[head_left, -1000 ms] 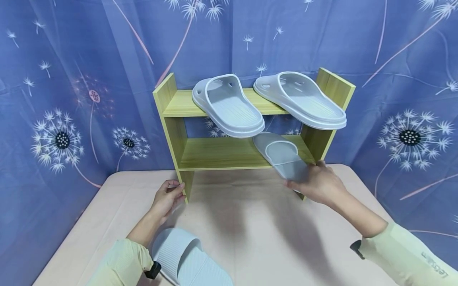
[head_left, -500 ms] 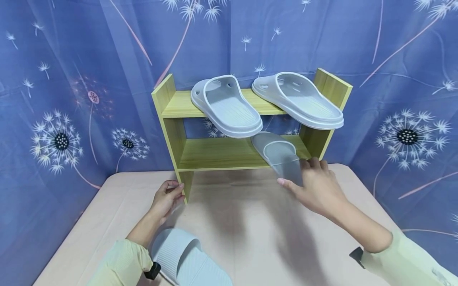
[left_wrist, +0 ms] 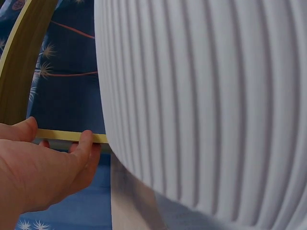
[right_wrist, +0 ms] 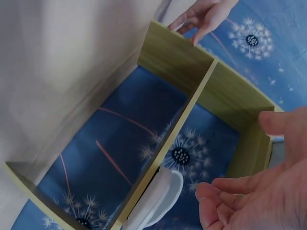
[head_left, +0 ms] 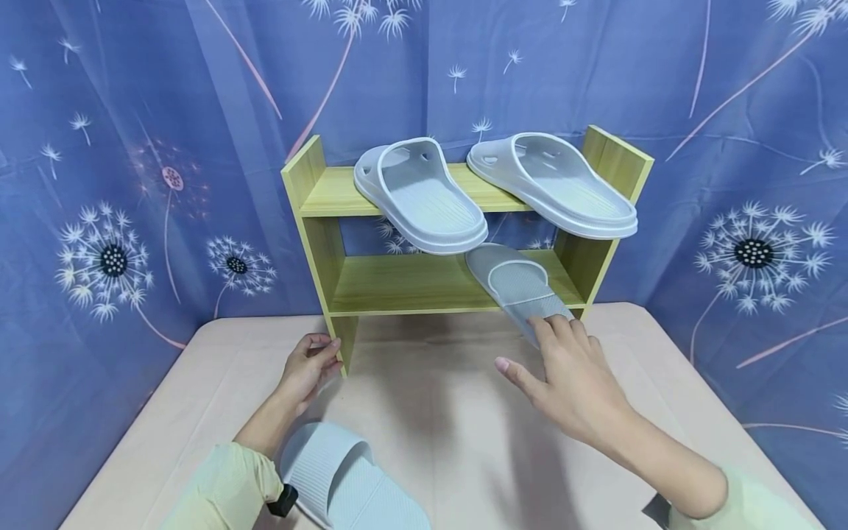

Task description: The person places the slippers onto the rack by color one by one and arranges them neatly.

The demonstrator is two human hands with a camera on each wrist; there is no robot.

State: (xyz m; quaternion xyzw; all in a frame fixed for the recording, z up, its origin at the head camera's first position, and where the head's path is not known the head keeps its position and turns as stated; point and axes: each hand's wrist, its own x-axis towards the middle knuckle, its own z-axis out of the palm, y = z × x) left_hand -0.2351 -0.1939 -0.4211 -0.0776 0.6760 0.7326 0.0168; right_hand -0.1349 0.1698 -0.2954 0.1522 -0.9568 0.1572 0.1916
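Note:
My left hand (head_left: 308,372) pinches the left side panel of a small wooden shoe rack (head_left: 391,283) near its foot. The left wrist view shows thumb and fingers (left_wrist: 85,139) on either side of the panel's edge. A grey slipper (head_left: 517,283) lies on the rack's lower shelf at the right, toe inward, its heel jutting past the front edge. My right hand (head_left: 573,379) is just in front of that heel, fingers extended and overlapping it, thumb spread away to the left. In the right wrist view nothing is held between the right hand's fingers (right_wrist: 230,184).
Two pale lilac slippers (head_left: 427,202) sit on the top shelf, heels overhanging. A light blue ribbed slipper (head_left: 371,478) lies on the pale tabletop (head_left: 457,449) beside my left forearm; its strap (left_wrist: 201,110) fills much of the left wrist view. Blue dandelion-print curtains (head_left: 371,88) enclose three sides.
My right hand has let go of the grey slipper's heel and drawn back toward me and slightly left, fingers straightening. The grey slipper stays on the lower shelf. The left hand has not moved.

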